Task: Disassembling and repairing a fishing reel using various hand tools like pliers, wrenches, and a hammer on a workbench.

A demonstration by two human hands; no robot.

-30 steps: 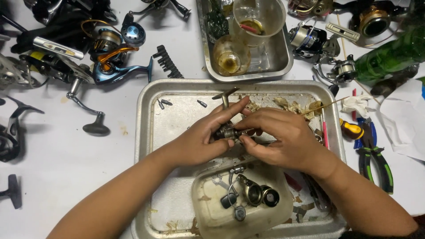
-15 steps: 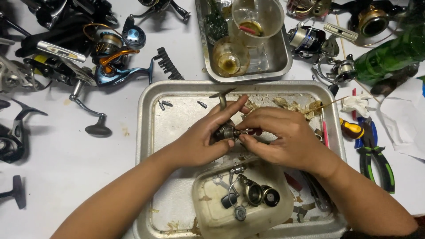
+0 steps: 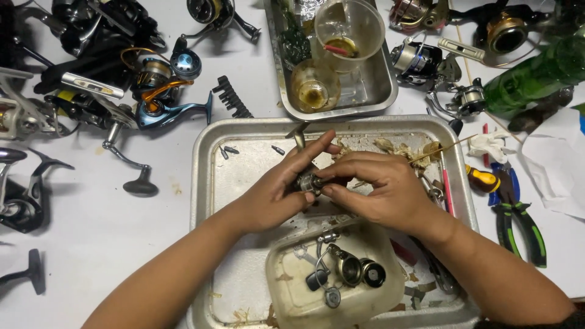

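Metal reel part (image 3: 308,181) pinched between left hand (image 3: 277,189) and right hand (image 3: 381,192), both grips closed on it; held above steel tray (image 3: 204,183); plastic tub (image 3: 286,280) of small parts just below hands.

Both bare forearms are reaching in from the lower edge and converging toward the middle, the left one angling up from the lower left and the right one from the lower right. The left hand (image 3: 277,192) is lying palm-inward with its fingers stretched forward and its thumb curling in toward the other hand. The right hand (image 3: 381,189) is arching knuckles-up, its fingers bending leftward so that the fingertips of the two hands are meeting in a pinch.
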